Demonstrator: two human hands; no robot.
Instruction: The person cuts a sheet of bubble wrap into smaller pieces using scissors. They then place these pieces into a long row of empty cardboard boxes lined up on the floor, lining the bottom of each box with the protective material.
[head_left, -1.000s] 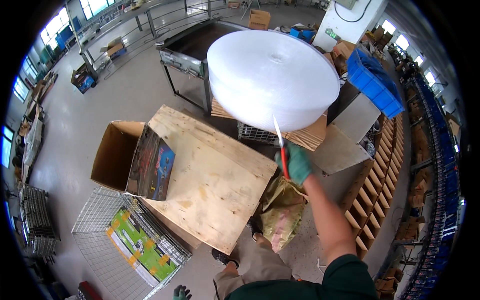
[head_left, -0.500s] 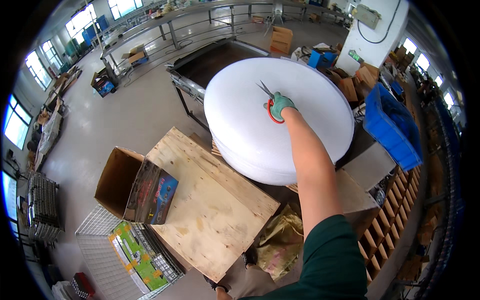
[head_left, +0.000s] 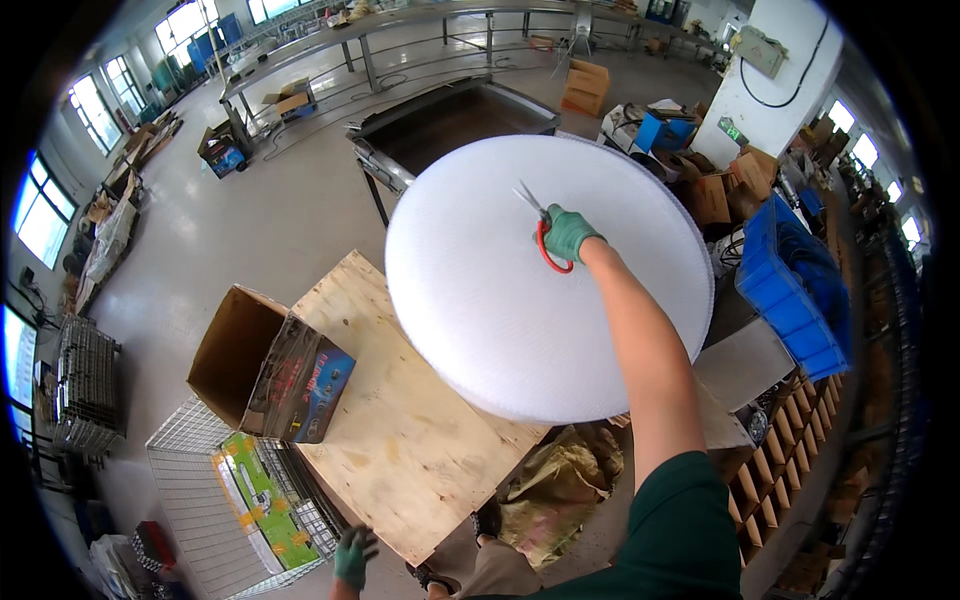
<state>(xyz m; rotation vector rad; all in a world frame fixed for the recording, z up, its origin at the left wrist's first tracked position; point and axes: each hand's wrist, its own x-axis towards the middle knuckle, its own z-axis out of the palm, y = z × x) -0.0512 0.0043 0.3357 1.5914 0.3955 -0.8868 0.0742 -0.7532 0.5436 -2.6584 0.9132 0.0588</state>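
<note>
A big white roll of bubble wrap (head_left: pixel 470 300) stands on end in front of me, its round top facing up. Over that top, my right hand (head_left: pixel 572 234) in a green glove is closed round the red handles of a pair of scissors (head_left: pixel 545 217). The blades point away from me and are slightly apart. Low in the view, my left hand (head_left: pixel 354 556), also gloved in green, is held with its fingers apart and nothing in it. It is close to the near left edge of a plywood board (head_left: pixel 420 440).
An open cardboard box (head_left: pixel 300 385) stands on the board's left side, above a wire cage (head_left: pixel 190 500) with green cartons. A crumpled golden sack (head_left: pixel 560 495) lies before my feet. To the right are a blue crate (head_left: pixel 790 280) and wooden slats; a metal-framed table (head_left: pixel 455 125) stands behind the roll.
The bubble wrap roll has shifted toward me and now covers more of the board. My left hand has come into view at the bottom. The right hand still holds the scissors.
</note>
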